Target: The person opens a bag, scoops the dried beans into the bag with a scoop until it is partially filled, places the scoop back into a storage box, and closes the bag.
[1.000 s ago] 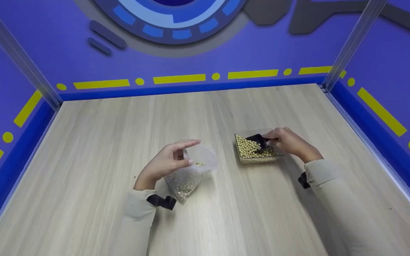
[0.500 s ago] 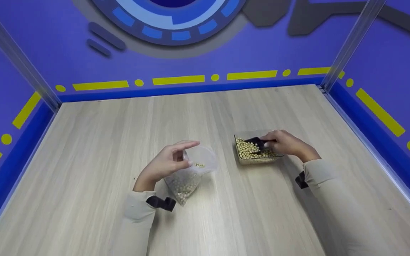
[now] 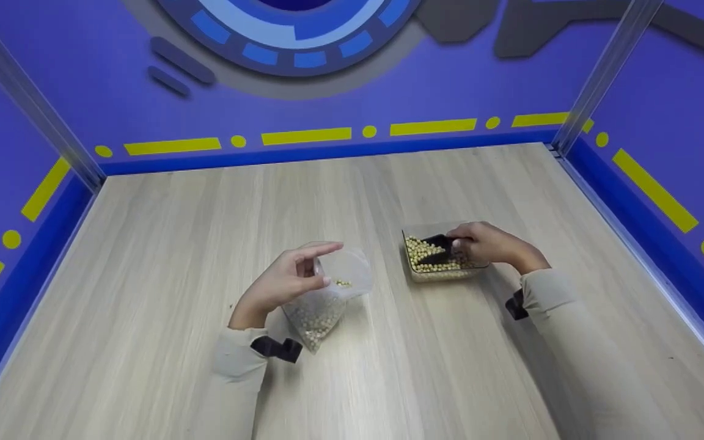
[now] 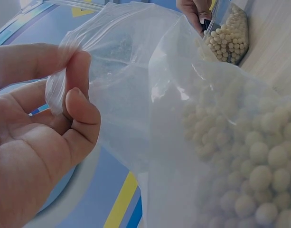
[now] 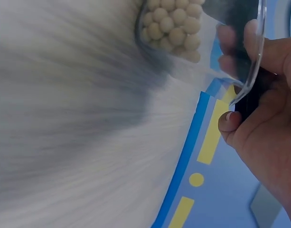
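Observation:
My left hand (image 3: 278, 278) holds a clear plastic bag (image 3: 312, 315) by its rim, partly filled with round, pale yellow beans that look like soybeans. In the left wrist view, the thumb and fingers pinch the bag's film (image 4: 121, 61), and its mouth gapes. A few beans lie near the mouth. To the right stands a clear rectangular container (image 3: 447, 277) of the same beans. My right hand (image 3: 495, 244) grips a black scoop (image 3: 436, 244) whose blade sits among them. In the right wrist view the fingers curl round the dark handle (image 5: 249, 102), partly behind the clear wall.
The wood-grain table (image 3: 175, 232) carries the bag and the container. Blue panels (image 3: 327, 110) with yellow marks enclose its back and both sides. A black wrist mount (image 3: 277, 348) sits on the left cuff, another (image 3: 517, 304) on the right.
The scoop has turned and its blade has shifted slightly toward the front of the container, lower in the beans. My right hand has moved slightly left. The left hand and bag stay put.

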Motion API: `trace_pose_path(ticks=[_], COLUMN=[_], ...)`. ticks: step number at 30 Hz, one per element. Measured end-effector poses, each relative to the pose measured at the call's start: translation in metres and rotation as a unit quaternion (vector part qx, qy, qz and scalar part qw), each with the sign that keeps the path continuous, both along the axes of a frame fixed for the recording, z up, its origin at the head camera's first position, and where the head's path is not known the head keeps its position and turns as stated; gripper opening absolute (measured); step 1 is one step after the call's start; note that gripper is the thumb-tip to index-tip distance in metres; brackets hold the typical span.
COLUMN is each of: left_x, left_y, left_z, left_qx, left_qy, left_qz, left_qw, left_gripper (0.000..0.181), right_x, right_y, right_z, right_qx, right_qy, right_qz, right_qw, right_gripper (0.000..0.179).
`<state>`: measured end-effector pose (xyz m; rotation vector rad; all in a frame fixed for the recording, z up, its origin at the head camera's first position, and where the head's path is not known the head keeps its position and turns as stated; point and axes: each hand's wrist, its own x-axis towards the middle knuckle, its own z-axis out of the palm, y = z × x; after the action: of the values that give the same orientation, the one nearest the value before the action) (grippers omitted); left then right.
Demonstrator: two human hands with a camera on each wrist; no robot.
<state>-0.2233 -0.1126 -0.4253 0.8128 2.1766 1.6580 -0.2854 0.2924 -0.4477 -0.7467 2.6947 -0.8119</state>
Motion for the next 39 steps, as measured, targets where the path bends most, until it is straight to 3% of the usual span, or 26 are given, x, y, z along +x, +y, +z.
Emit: trace_pose_path(ticks=[12,20,39], left_x=[0.000,0.000,0.000], left_y=[0.001,0.001,0.000], left_z=[0.002,0.002,0.000], left_qx=[0.000,-0.011,-0.007], left_qy=[0.005,-0.012,-0.007], left_qz=[-0.001,0.010,0.006], left_qw=[1.0000,0.9998,0.9999], left_gripper=[0.056,0.055,0.055], right_x=[0.001,-0.001,0.000], right_y=[0.008,0.010,0.014], right_z=[-0.004,-0.006,-0.006], right_qx=[-0.044,-0.047,-0.061], right_qy=[0.012,0.007,-0.012], right_qz=[-0.012,-0.007,-0.031], right_qw=[0.9989,0.9988,0.9976], right_gripper=[0.032,0.033,0.033])
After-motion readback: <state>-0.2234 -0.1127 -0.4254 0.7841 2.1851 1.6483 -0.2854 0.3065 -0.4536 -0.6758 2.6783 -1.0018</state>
